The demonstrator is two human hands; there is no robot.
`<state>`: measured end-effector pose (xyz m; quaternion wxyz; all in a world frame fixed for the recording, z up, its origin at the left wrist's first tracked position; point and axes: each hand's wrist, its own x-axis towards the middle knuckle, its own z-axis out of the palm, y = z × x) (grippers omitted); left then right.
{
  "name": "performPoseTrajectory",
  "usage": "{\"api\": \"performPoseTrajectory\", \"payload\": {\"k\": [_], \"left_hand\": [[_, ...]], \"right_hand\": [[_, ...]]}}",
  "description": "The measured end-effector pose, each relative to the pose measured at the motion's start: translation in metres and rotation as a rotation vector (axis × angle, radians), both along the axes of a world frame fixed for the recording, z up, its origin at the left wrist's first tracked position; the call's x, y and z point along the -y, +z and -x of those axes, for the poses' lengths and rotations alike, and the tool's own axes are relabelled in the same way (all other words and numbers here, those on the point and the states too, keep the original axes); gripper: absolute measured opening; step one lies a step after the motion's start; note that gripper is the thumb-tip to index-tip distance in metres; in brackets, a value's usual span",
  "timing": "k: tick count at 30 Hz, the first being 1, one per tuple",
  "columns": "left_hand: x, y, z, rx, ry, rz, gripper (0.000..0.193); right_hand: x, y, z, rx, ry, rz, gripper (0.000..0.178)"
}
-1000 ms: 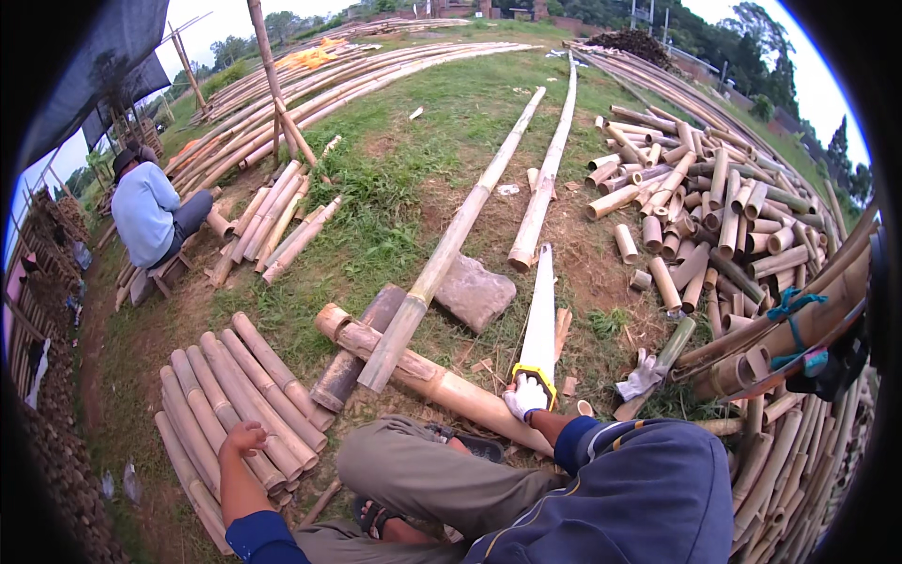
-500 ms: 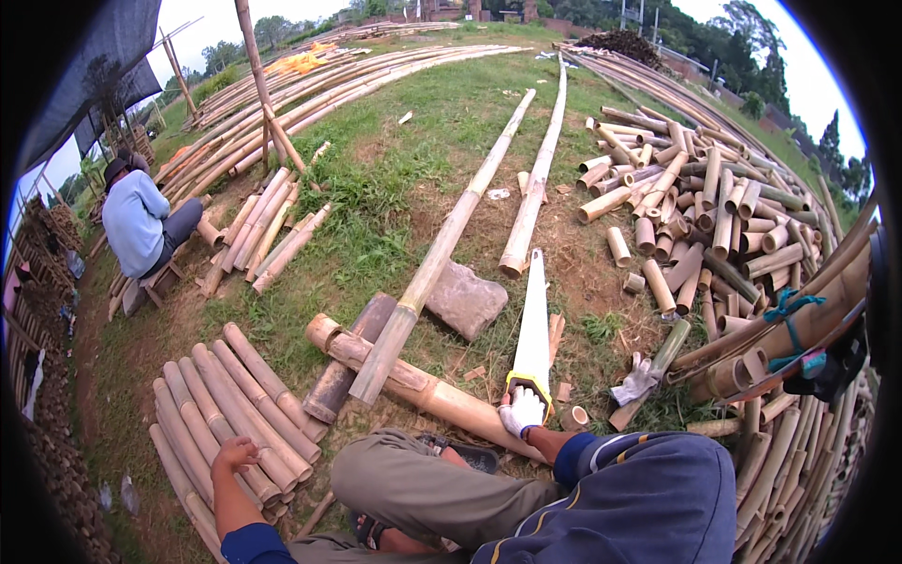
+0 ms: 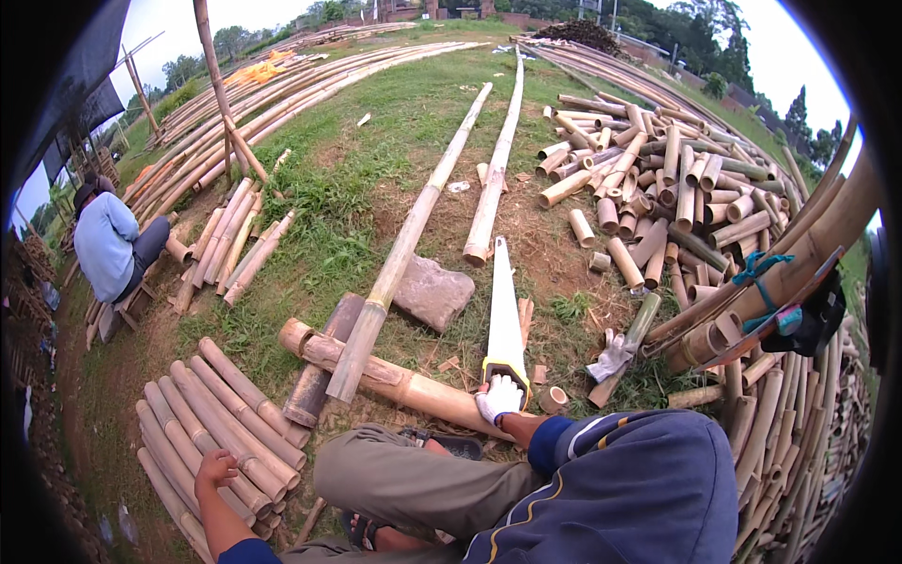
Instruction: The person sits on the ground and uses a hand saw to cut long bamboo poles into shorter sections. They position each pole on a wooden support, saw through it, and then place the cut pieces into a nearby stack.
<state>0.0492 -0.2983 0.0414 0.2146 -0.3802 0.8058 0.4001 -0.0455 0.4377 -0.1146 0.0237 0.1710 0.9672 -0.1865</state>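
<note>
- Bending its fingers loosely, the bare left hand (image 3: 217, 467) was half open over the row of pale tan cut bamboo lengths (image 3: 246, 418); whether it touched them could not be told.
- To its right and well apart, the white-gloved right hand (image 3: 500, 399) was closed around the yellow-and-black handle of a handsaw with a long, pale, tapering blade (image 3: 503, 315).
- The saw ran straight out ahead of the right hand, its tip pointing away from the person; whether the blade touched the ground could not be told.
- Just left of the right hand lay a thick tan bamboo pole (image 3: 413, 387), its far-left part across a short, dark brown log (image 3: 319, 365).
- A long, slender, greyish bamboo pole (image 3: 396, 268) crossed over the thick one, beside a flat grey-brown stone (image 3: 436, 294).
- Right of the saw, an off-white work glove (image 3: 612, 355) rested on a greenish bamboo piece (image 3: 643, 322).
- Near the saw's tip was the end of a second long, pale bamboo pole (image 3: 496, 179).
- Farther right spread a heap of short tan bamboo tubes (image 3: 673, 179).
- At far left sat another person in a light-blue top (image 3: 105, 246).
</note>
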Motion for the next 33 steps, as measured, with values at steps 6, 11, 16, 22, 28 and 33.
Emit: {"api": "performPoseTrajectory", "payload": {"k": [6, 11, 16, 22, 28, 33], "left_hand": [[-0.014, -0.008, 0.005, 0.039, 0.005, 0.002, 0.052], [-0.002, -0.010, 0.009, 0.016, -0.002, -0.042, 0.054], [-0.004, -0.013, 0.014, -0.016, 0.009, -0.035, 0.055], [-0.008, -0.004, 0.006, 0.017, 0.010, -0.020, 0.054], [-0.006, 0.002, -0.005, 0.014, 0.020, -0.004, 0.050], [-0.008, 0.003, -0.006, 0.020, 0.011, 0.014, 0.052]], "right_hand": [[-0.018, -0.003, -0.003, 0.093, -0.046, 0.058, 0.062], [-0.013, 0.001, 0.000, 0.075, -0.041, 0.065, 0.061], [-0.014, 0.004, -0.001, 0.092, -0.040, 0.057, 0.062], [-0.016, 0.005, 0.000, 0.129, -0.046, 0.082, 0.065], [-0.015, 0.006, 0.001, 0.135, -0.037, 0.093, 0.066], [-0.016, 0.004, 0.001, 0.129, -0.036, 0.082, 0.066]]}}
